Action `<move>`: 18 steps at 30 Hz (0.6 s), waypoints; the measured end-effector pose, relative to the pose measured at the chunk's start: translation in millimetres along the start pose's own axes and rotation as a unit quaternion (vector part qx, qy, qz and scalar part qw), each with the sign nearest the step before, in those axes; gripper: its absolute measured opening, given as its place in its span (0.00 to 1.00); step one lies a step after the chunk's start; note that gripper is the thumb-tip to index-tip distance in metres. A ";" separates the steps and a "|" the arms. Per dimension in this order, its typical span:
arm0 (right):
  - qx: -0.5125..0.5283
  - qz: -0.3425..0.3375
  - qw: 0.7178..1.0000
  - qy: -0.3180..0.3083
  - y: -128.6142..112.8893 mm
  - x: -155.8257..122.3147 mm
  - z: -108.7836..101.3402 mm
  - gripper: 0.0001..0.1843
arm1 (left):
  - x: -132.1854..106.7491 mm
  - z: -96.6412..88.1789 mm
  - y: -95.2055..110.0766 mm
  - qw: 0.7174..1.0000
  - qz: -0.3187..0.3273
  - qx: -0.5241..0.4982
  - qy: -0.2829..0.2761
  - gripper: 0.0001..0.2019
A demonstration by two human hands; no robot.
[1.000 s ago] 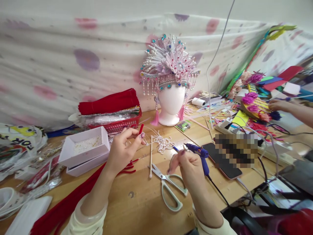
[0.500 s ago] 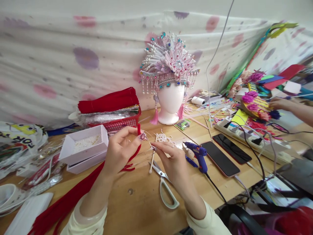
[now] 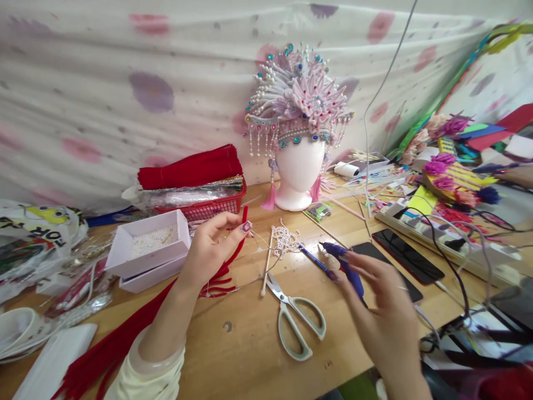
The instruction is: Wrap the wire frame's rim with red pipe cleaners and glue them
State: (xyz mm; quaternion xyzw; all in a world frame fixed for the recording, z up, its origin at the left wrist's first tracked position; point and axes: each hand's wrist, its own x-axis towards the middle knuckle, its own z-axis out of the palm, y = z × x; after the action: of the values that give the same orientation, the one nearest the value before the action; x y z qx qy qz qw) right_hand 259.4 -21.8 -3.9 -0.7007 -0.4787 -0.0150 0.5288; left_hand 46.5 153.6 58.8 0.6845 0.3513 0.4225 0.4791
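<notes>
My left hand point(image 3: 220, 241) is closed, thumb against fingers, on a red chenille stem point(image 3: 236, 254) whose tip sticks up past the thumb. A thin wire point(image 3: 261, 244) trails to the right from the same pinch. My right hand point(image 3: 381, 303) has its thumb and fingers spread about a blue glue gun point(image 3: 353, 280), partly covering it; firm contact cannot be made out. Between the hands lie silver scissors point(image 3: 284, 298) with pale handles, a thin stick point(image 3: 267, 264), a heap of small pearl beads point(image 3: 285, 239) and a blue pen-like tool point(image 3: 313, 257).
A white foam head point(image 3: 300, 166) wears a pink beaded headdress point(image 3: 310, 103). Left are a white box point(image 3: 120, 253) of beads, a red basket point(image 3: 200, 210) and red stems point(image 3: 120, 339). Phones point(image 3: 408, 255), a power strip point(image 3: 441, 244) and another person's hand point(image 3: 518, 175) are right.
My right hand has left the wire near my left hand and moved right to the glue gun. The left hand keeps its pinch on the red stem. The scissors now show fully.
</notes>
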 end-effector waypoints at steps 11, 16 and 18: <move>-0.224 0.105 0.968 -0.034 95.4 20.1 9.0 0.31 | -0.6 0.1 1.2 1.000 -0.009 0.028 -0.005 0.10; -0.153 0.107 0.982 -0.007 62.0 24.5 -1.4 0.24 | -0.4 0.4 1.0 1.000 0.007 0.004 -0.017 0.08; -0.045 0.117 0.992 0.003 38.8 20.6 -9.5 0.21 | -0.6 0.7 1.9 1.000 0.012 0.001 -0.024 0.08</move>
State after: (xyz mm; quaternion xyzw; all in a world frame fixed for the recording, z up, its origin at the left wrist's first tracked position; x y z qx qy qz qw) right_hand 301.7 -14.8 -17.1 -0.7748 -0.3907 0.0232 0.4965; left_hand 47.0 152.3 60.4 0.6991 0.3316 0.4116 0.4815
